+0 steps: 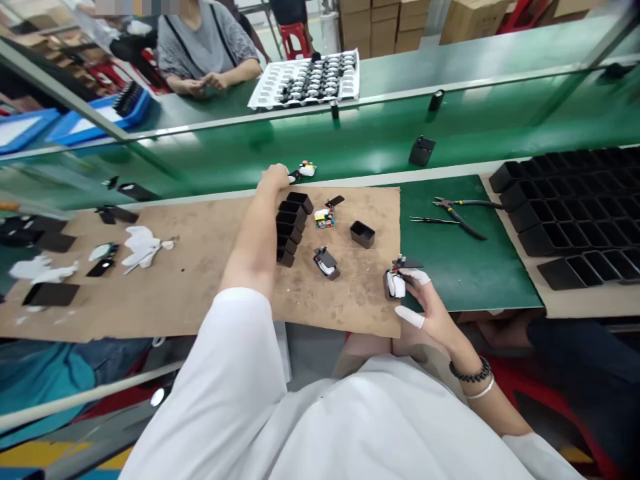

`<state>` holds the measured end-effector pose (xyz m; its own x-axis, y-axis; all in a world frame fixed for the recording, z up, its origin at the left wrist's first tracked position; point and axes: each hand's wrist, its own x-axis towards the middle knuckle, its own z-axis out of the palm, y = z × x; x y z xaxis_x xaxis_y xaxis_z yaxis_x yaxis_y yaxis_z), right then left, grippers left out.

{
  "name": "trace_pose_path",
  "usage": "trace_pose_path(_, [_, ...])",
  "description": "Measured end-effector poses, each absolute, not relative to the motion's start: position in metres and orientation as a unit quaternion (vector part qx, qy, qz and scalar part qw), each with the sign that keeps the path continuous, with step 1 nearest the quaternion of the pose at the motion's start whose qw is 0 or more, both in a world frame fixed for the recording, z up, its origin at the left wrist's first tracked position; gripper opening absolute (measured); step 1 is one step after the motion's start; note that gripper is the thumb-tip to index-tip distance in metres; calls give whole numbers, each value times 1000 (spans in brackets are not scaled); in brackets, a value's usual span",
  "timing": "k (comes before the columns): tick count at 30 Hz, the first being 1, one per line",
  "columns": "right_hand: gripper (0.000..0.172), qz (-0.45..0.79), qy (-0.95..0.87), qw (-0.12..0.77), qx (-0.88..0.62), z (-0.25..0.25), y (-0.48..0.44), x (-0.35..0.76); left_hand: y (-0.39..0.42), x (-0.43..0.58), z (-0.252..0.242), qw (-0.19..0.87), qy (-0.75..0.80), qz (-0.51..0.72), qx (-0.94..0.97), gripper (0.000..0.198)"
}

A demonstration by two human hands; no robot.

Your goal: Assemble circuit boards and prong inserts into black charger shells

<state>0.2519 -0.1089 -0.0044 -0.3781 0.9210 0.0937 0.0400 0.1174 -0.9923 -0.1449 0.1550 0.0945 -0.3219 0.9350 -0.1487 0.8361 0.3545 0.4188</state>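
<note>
My left hand (275, 177) reaches over the green belt's near edge, its fingers closed on the black end of a small circuit board (306, 170) with white and yellow parts. My right hand (427, 308), with white finger cots, is open beside a black case (394, 285) filled with a white-wrapped part; its black lid stands off the top. The index finger is by the lid and the thumb is apart from the case. Between the hands lie another filled case (327, 263), an empty black case (363, 234) and a circuit board (325, 218) with a black lid.
A row of black cases (291, 230) stands beside my left forearm. Pliers (460, 215) and tweezers (434, 220) lie on the green mat, near many black cases (575, 200). Across the belt (370, 143), a person (205, 47) sits by a white tray (267, 80).
</note>
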Motion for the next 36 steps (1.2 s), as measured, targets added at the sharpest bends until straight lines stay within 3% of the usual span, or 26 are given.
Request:
trace_pose_path(2, [69,527,-621,426,-394,0,-115,253,159,-145,94,185,798,154,553,35])
trace_pose_path(6, [61,419,-644,494,-407,32,-107,260,152,-135,113,201,764,228,570,33])
trace_pose_path(9, [49,382,-699,433,-422,61,-76,268,121,-114,136,225,717,269,603,26])
trace_pose_path(11, [33,458,-705,362,-403,72,-53,271,92,-94,147,227,696,283,620,21])
trace_pose_path(14, [36,586,-655,302,-370,69,-33,271,47,-67,149,227,716,220,623,21])
trace_pose_path(16, [41,614,-622,305,-378,62,-30,269,22,-54,144,225,708,148,653,21])
trace_pose_path(18, [43,622,-597,323,-391,55,-34,266,-1,-43,137,158,713,96,676,24])
trace_pose_path(21, [44,612,-571,366,-408,51,-43,262,-42,-21,126,43,716,162,677,47])
trace_pose_path(23, [43,591,-566,394,-419,52,-49,260,-73,0,114,105,655,239,709,66])
trace_pose_path(27, [33,537,-591,403,-447,60,-61,257,-119,41,70,378,523,280,711,99])
trace_pose_path(30, [25,477,-620,404,-474,67,-73,256,-121,59,35,455,526,355,624,90])
trace_pose_path(36, [14,196,-740,363,-531,71,-105,239,-113,76,13,362,566,445,592,58])
